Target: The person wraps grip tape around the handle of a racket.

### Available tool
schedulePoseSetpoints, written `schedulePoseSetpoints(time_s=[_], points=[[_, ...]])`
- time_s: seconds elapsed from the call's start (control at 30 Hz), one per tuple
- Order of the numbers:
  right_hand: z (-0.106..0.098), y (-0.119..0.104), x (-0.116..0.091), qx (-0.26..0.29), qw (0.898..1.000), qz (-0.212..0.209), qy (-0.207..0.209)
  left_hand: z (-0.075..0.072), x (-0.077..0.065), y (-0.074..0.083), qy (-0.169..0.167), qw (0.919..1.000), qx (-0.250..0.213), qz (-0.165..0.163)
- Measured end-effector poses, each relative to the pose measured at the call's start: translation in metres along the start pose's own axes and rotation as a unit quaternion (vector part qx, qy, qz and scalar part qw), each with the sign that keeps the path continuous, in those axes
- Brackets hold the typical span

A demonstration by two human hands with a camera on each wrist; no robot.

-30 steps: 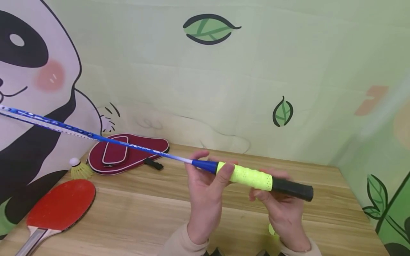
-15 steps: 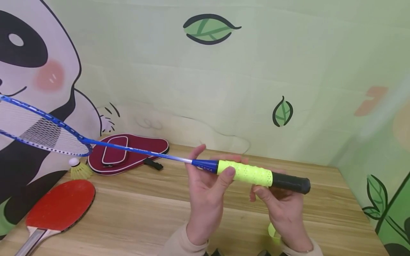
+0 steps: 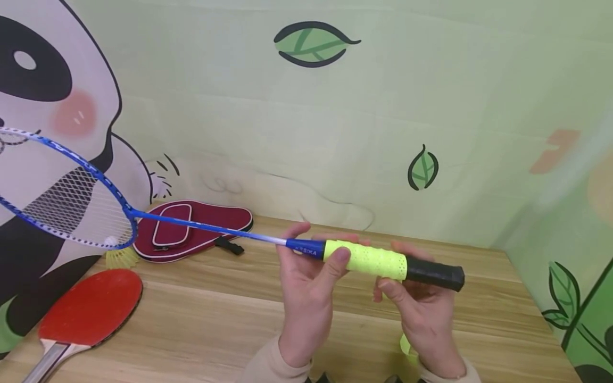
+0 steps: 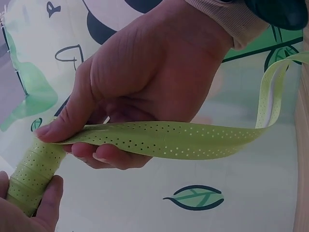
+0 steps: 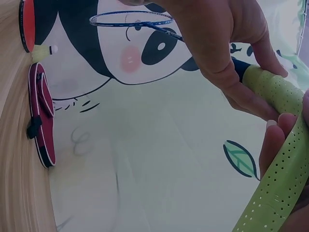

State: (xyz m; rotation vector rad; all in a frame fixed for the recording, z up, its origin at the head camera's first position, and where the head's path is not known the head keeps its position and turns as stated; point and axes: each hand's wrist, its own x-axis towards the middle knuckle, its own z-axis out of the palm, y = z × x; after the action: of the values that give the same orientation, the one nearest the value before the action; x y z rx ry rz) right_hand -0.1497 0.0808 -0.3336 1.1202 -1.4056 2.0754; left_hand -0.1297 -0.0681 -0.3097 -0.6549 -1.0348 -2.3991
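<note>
Left hand (image 3: 308, 295) pinches handle (image 3: 433, 273), right hand (image 3: 426, 314) pinches tape (image 4: 193, 140); if tension slackens, wraps (image 4: 37, 171) could loosen, and uneven overlap could leave gaps.

Head view | 8 o'clock: paddle (image 3: 93, 303) is lying on table (image 3: 206, 324) | 1 o'clock from paddle: shuttlecock (image 3: 121, 259) is standing | 2–3 o'clock from shuttlecock: case (image 3: 174, 236) is lying | 9 o'clock: panda (image 3: 74, 113) is showing on backdrop (image 3: 335, 133)

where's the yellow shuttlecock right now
In the head view, the yellow shuttlecock stands at left, beyond the round red paddle and beside the maroon zippered case, partly behind the blue badminton racket.
</note>
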Motion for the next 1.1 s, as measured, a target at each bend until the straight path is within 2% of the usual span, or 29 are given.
schedulePoseSetpoints(time_s=[0.3,0.53,0.8,1.1], points=[[-0.0006,-0.0006,0.0004,-0.015,1.0,-0.004,-0.01,-0.0006,-0.0003,0.0001,0.026,0.9995,0.002,-0.015],[-0.0011,0.0018,0.001,-0.024,0.999,-0.025,-0.018,-0.0011,0.0009,0.0008,0.037,0.9991,0.022,-0.007],[-0.0013,0.0028,0.0002,-0.031,0.999,-0.034,-0.019,-0.0012,0.0008,0.001,0.049,0.9983,0.028,-0.013],[0.0009,0.0028,-0.0039,0.003,0.999,-0.029,-0.029,-0.0007,0.0016,0.0016,0.071,0.9966,0.034,-0.026]])
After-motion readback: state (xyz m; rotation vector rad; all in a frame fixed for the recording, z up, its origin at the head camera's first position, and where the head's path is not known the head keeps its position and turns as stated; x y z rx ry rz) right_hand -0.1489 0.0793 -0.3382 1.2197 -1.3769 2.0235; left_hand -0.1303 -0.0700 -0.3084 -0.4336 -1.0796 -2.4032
